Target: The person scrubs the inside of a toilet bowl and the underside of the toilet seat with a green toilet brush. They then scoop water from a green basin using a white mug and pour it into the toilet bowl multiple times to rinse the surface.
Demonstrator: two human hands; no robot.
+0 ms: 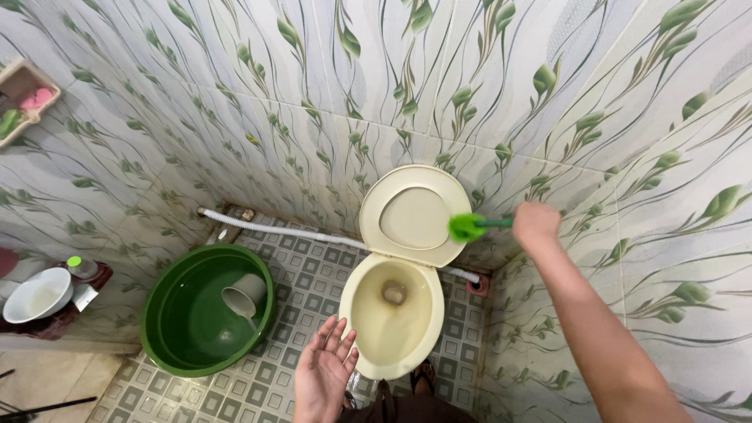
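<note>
Green bristles of a toilet brush (468, 227) press on the raised cream lid (413, 215), its handle gripped in the right hand (536, 224)'s closed fingers. Below, the left hand (323, 372) hovers with fingers spread beside the toilet bowl (392, 317).

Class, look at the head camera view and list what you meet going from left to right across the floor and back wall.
White bowl → green basin → left hand → toilet bowl → green brush → right hand.
</note>
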